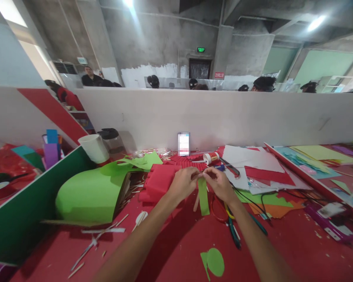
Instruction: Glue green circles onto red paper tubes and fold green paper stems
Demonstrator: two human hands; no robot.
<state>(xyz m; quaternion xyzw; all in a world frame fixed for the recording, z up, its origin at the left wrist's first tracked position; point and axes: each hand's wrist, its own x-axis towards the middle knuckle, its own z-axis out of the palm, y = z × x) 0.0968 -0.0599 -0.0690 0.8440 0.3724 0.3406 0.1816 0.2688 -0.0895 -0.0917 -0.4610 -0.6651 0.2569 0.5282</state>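
Note:
My left hand (182,182) and my right hand (219,183) meet above the red table (170,250), both pinched on the top end of a narrow green paper strip (203,197) that hangs down between them. A pale wooden stick (196,203) shows just left of the strip. Behind my left hand lies a stack of folded red paper (157,182). Scissors with red handles (219,209) lie under my right wrist. A glue bottle (211,158) lies just beyond my hands.
A curled green sheet (90,196) sits at the left beside a white cup (94,149). White and red sheets (253,166) and cables lie at the right. A green cut-out (214,262) lies near me. A phone (184,143) leans on the white partition; people sit beyond it.

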